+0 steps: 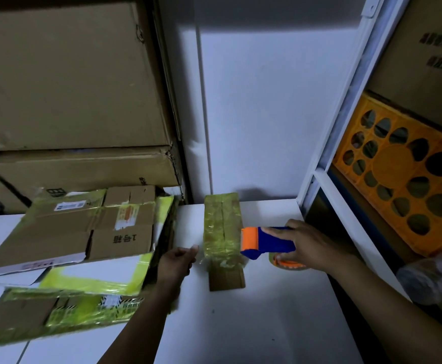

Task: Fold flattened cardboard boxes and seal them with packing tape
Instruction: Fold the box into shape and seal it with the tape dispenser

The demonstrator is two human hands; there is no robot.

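The right hand (306, 245) covers most of the tape roll (290, 265) and the grip of the tape dispenser (264, 243). The left hand (177, 261) is blurred, so whether it touches the small box (222, 227) cannot be told. Print on the far right carton (430, 48) is unreadable. The flat cardboard stack (57, 245) runs off the left edge.

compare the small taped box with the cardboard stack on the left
The small box is folded into a closed block; the cardboard stack lies flat, unfolded. The box is one piece, far smaller; the stack is several overlapping sheets. The right hand holds the tape dispenser at the box, not the stack. Both are brown cardboard with yellowish tape.
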